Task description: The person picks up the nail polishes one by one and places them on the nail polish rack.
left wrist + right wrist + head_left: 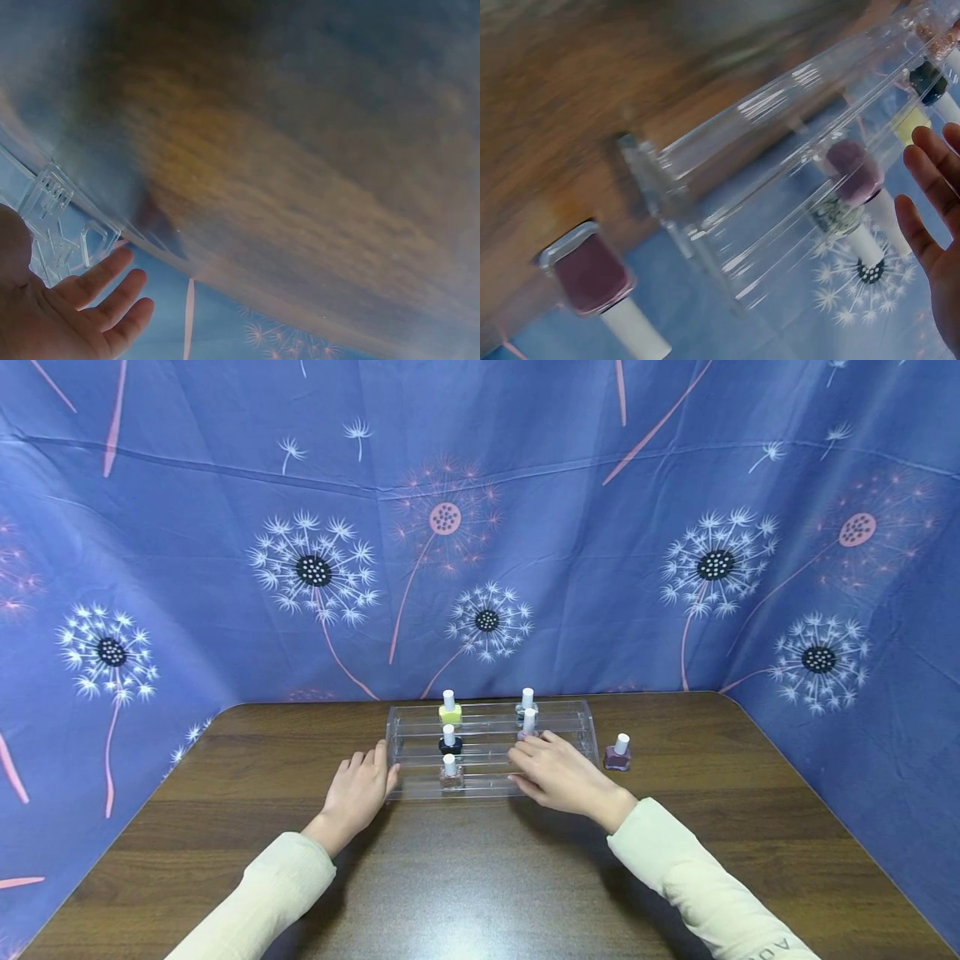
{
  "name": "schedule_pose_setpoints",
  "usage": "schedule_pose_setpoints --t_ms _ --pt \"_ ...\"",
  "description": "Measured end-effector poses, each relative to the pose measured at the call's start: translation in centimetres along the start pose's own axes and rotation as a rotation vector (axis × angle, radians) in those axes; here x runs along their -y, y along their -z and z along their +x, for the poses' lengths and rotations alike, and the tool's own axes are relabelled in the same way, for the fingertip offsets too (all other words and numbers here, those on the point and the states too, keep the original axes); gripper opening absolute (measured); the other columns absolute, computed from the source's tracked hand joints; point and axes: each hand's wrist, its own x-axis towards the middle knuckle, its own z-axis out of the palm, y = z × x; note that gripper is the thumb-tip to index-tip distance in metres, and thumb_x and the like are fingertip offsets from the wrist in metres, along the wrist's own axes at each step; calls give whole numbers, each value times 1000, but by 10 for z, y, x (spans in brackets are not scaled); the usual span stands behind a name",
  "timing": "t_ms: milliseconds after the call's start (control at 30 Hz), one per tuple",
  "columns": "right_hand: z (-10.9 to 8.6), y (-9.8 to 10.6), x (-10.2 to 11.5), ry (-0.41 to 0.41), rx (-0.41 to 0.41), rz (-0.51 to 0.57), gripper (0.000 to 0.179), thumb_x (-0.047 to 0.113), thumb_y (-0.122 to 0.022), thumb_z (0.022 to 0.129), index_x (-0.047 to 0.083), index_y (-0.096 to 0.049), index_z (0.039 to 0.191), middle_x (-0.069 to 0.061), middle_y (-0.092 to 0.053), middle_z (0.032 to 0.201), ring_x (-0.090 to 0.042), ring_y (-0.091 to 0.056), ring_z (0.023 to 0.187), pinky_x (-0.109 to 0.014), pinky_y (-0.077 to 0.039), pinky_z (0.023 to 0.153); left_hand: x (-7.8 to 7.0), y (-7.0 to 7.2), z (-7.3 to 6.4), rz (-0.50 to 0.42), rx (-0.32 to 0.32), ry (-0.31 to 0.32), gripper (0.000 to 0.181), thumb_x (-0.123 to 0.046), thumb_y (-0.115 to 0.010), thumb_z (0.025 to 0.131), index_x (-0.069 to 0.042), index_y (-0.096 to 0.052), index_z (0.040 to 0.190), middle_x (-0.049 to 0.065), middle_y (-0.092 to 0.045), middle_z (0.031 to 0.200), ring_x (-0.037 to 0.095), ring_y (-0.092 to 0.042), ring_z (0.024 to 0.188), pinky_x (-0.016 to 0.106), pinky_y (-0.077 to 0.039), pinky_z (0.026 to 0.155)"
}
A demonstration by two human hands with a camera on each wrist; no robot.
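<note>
A clear stepped display rack [487,792] stands on the table. My left hand [355,791] is at its left end, fingers fairly straight beside the clear side panel. Over the rack's right half reaches my right hand [566,777], its fingers loosely extended just in front of a purple nail polish bottle [853,171]; the right wrist view shows no bottle in its grasp. Behind that bottle stands a glittery one [834,215]. Yellow [450,713], black [450,746] and pinkish glitter [452,779] bottles form a column left of centre. All caps are white.
A dark mauve nail polish bottle [618,757] stands on the wooden table [450,877] just right of the rack. A blue dandelion-print cloth [570,568] hangs behind the table and along both sides.
</note>
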Motion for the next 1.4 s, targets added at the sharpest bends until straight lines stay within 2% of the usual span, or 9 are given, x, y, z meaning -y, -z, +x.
schedule_pose_setpoints --t_ms 467,600,767,900,1100,1300,1400 --pt "-22 3 -16 -76 5 5 12 23 -65 81 14 -58 86 6 -55 75 -13 -51 72 -29 -38 65 1 -1 1 -6 34 5 47 -30 -45 95 7 -41 123 17 -63 92 35 -59 89 46 -48 76" --pt "-26 5 -20 -114 6 -11 13 25 -64 82 14 -60 88 5 -57 77 -14 -55 76 -31 -42 68 2 -2 1 -7 41 7 48 -31 -44 95 7 -41 124 17 -63 93 35 -59 89 46 -48 77" --pt "-32 7 -25 -175 21 -1 16 24 -66 82 13 -61 92 3 -63 85 -20 -62 87 -42 -48 77 2 -2 2 -9 32 2 48 -31 -44 95 7 -41 124 18 -63 93 35 -59 89 47 -48 77" --pt "-36 9 -31 -219 15 13 15 23 -66 81 13 -59 91 1 -64 87 -24 -62 92 -50 -47 83 2 -2 2 -12 28 0 48 -30 -43 95 8 -41 124 18 -63 93 35 -59 89 47 -48 77" --pt "-40 12 -41 -247 -21 -9 12 21 -64 82 12 -59 89 0 -63 85 -26 -62 93 -45 -47 77 3 -3 2 -2 30 4 48 -31 -44 95 7 -42 125 17 -63 93 35 -59 89 46 -48 77" --pt "-46 12 -50 -288 -32 -26 15 21 -64 81 10 -61 91 -2 -63 85 -24 -61 84 -49 -47 76 3 -2 2 -8 31 0 47 -30 -44 95 7 -41 124 17 -63 93 35 -59 88 46 -48 77" --pt "-49 13 -54 -316 -50 -31 14 20 -64 81 9 -61 89 -2 -62 82 -22 -58 79 -47 -47 72 3 -2 1 -8 30 -7 47 -30 -43 95 7 -41 124 17 -63 92 34 -59 88 46 -48 76"
